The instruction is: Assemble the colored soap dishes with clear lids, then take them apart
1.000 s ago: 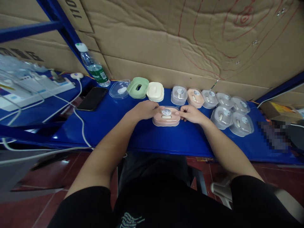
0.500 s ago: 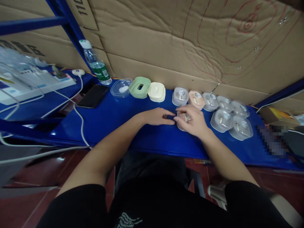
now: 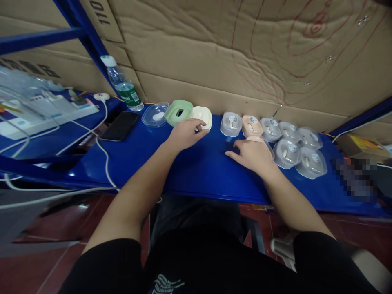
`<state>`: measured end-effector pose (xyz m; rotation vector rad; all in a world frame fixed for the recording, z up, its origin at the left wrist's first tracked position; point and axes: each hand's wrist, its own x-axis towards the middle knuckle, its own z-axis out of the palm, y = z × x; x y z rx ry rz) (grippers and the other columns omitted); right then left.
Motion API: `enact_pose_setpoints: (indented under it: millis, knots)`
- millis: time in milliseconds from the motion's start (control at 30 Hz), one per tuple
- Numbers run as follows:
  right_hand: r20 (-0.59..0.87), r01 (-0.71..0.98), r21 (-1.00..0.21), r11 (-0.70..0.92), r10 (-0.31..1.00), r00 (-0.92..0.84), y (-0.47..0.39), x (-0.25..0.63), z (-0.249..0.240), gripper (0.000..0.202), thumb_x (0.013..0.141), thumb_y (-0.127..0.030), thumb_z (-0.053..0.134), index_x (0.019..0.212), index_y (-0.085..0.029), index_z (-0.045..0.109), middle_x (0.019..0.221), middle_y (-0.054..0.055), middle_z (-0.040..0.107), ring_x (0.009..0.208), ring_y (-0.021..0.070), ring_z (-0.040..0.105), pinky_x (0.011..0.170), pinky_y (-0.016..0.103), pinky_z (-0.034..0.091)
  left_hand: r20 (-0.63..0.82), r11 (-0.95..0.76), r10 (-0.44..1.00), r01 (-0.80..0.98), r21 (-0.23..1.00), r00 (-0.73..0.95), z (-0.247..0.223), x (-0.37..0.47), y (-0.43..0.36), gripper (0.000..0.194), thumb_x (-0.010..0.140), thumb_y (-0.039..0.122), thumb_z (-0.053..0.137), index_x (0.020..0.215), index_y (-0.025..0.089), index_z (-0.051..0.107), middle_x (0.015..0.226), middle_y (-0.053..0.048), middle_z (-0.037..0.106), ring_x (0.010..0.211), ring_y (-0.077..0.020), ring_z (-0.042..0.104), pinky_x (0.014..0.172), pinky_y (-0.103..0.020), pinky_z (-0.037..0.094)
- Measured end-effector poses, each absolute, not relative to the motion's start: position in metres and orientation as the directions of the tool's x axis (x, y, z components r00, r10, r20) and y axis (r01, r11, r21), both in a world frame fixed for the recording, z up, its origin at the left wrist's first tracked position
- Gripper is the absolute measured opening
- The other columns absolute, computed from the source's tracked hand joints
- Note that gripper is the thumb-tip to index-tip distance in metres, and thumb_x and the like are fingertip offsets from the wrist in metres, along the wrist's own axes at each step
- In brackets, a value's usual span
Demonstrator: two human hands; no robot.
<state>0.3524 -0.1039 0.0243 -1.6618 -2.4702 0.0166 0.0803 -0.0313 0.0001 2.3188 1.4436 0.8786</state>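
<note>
My left hand (image 3: pixel 190 132) is over the front edge of the cream container (image 3: pixel 202 116), thumb and fingers apart with nothing visibly between them. Left of it lie a green piece with an oval hole (image 3: pixel 179 112) and a clear lid (image 3: pixel 155 114). My right hand (image 3: pixel 249 154) is open, its thumb and fingers spread over the blue table. It partly covers a pink container with a clear lid (image 3: pixel 260 141). Behind stand a clear-lidded grey container (image 3: pixel 231 124) and a clear-lidded pink one (image 3: pixel 252 126). Several more lidded grey containers (image 3: pixel 286 154) stand to the right.
A water bottle (image 3: pixel 126 90) and a black phone (image 3: pixel 120 126) are at the left of the blue table (image 3: pixel 196 179). White cables and a power strip (image 3: pixel 61 114) lie farther left. Cardboard (image 3: pixel 190 53) stands behind the table; a small box (image 3: pixel 361 147) sits at the far right.
My left hand has moved left and back to the cream container. My right hand has shifted right and opened; the pink container has moved right, next to the grey ones.
</note>
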Motion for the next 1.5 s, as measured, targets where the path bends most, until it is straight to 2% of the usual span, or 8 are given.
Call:
enact_pose_setpoints:
  millis: [100, 233, 333, 433, 633, 833, 1133, 1500]
  knots:
    - [0.166, 0.898, -0.185, 0.400, 0.913, -0.372, -0.103, 0.350, 0.019, 0.039, 0.097, -0.058, 0.066, 0.107, -0.021, 0.074, 0.103, 0.015, 0.079, 0.096, 0.0347, 0.071, 0.081, 0.046, 0.052, 0.358, -0.473, 0.876, 0.721, 0.506, 0.324, -0.005, 0.081, -0.029, 0.037, 0.097, 0.049, 0.065, 0.119, 0.021, 0.076, 0.119, -0.010, 0.074, 0.103, -0.0233, 0.068, 0.097, -0.039, 0.052]
    - [0.304, 0.743, -0.478, 0.468, 0.882, -0.360, -0.095, 0.340, -0.004, 0.038, 0.096, -0.054, 0.069, 0.122, -0.026, 0.071, 0.129, 0.011, 0.075, 0.119, 0.0336, 0.068, 0.102, 0.052, 0.052, 0.349, -0.493, 0.867, 0.708, 0.505, 0.355, -0.015, 0.083, -0.026, 0.040, 0.095, 0.049, 0.067, 0.123, 0.022, 0.074, 0.133, -0.011, 0.067, 0.107, -0.0231, 0.067, 0.100, -0.039, 0.053]
    - [0.339, 0.520, -0.760, 0.390, 0.920, -0.195, -0.079, 0.336, -0.026, 0.038, 0.093, -0.054, 0.069, 0.116, -0.024, 0.070, 0.120, 0.011, 0.076, 0.112, 0.0290, 0.071, 0.099, 0.047, 0.055, 0.337, -0.496, 0.867, 0.707, 0.504, 0.367, -0.018, 0.082, -0.025, 0.044, 0.095, 0.050, 0.068, 0.126, 0.020, 0.072, 0.139, -0.012, 0.062, 0.107, -0.0231, 0.066, 0.101, -0.039, 0.053]
    - [0.316, 0.356, -0.888, 0.290, 0.949, 0.016, -0.057, 0.342, -0.040, 0.039, 0.088, -0.057, 0.067, 0.105, -0.022, 0.066, 0.102, 0.008, 0.075, 0.097, 0.0249, 0.070, 0.092, 0.043, 0.056, 0.322, -0.486, 0.873, 0.715, 0.503, 0.367, -0.018, 0.080, -0.024, 0.046, 0.095, 0.050, 0.068, 0.128, 0.019, 0.071, 0.140, -0.013, 0.061, 0.107, -0.0229, 0.066, 0.103, -0.039, 0.052]
    - [0.266, 0.247, -0.950, 0.190, 0.907, 0.327, -0.028, 0.367, -0.045, 0.029, 0.086, -0.054, 0.059, 0.092, -0.025, 0.060, 0.094, 0.005, 0.070, 0.089, 0.0206, 0.067, 0.085, 0.036, 0.056, 0.289, -0.483, 0.876, 0.720, 0.499, 0.387, -0.019, 0.080, -0.023, 0.046, 0.095, 0.050, 0.067, 0.129, 0.020, 0.070, 0.139, -0.011, 0.062, 0.108, -0.0229, 0.065, 0.103, -0.039, 0.052]
    - [0.311, 0.215, -0.942, 0.258, 0.911, 0.272, -0.024, 0.370, -0.049, 0.025, 0.089, -0.051, 0.060, 0.087, -0.026, 0.057, 0.086, 0.003, 0.068, 0.079, 0.0194, 0.064, 0.075, 0.035, 0.053, 0.340, -0.458, 0.885, 0.731, 0.506, 0.319, -0.016, 0.078, -0.023, 0.044, 0.096, 0.049, 0.066, 0.128, 0.019, 0.069, 0.141, -0.013, 0.060, 0.106, -0.0230, 0.066, 0.101, -0.040, 0.053]
    - [0.176, -0.092, -0.970, 0.226, 0.909, 0.378, -0.024, 0.363, -0.046, 0.025, 0.079, -0.039, 0.078, 0.075, -0.024, 0.059, 0.066, -0.006, 0.062, 0.056, 0.0108, 0.054, 0.056, 0.026, 0.045, 0.448, -0.297, 0.893, 0.807, 0.511, 0.044, -0.007, 0.068, -0.018, 0.036, 0.095, 0.041, 0.069, 0.123, 0.019, 0.070, 0.135, -0.011, 0.063, 0.117, -0.0270, 0.064, 0.106, -0.043, 0.052]
    - [0.201, -0.013, -0.976, 0.216, 0.926, 0.320, -0.021, 0.368, -0.051, 0.030, 0.077, -0.048, 0.075, 0.078, -0.025, 0.057, 0.070, -0.004, 0.061, 0.052, 0.0107, 0.054, 0.051, 0.026, 0.042, 0.288, -0.493, 0.868, 0.769, 0.406, 0.404, -0.037, 0.085, -0.011, 0.053, 0.098, 0.037, 0.065, 0.147, 0.017, 0.057, 0.147, -0.015, 0.060, 0.128, -0.0290, 0.064, 0.113, -0.043, 0.049]
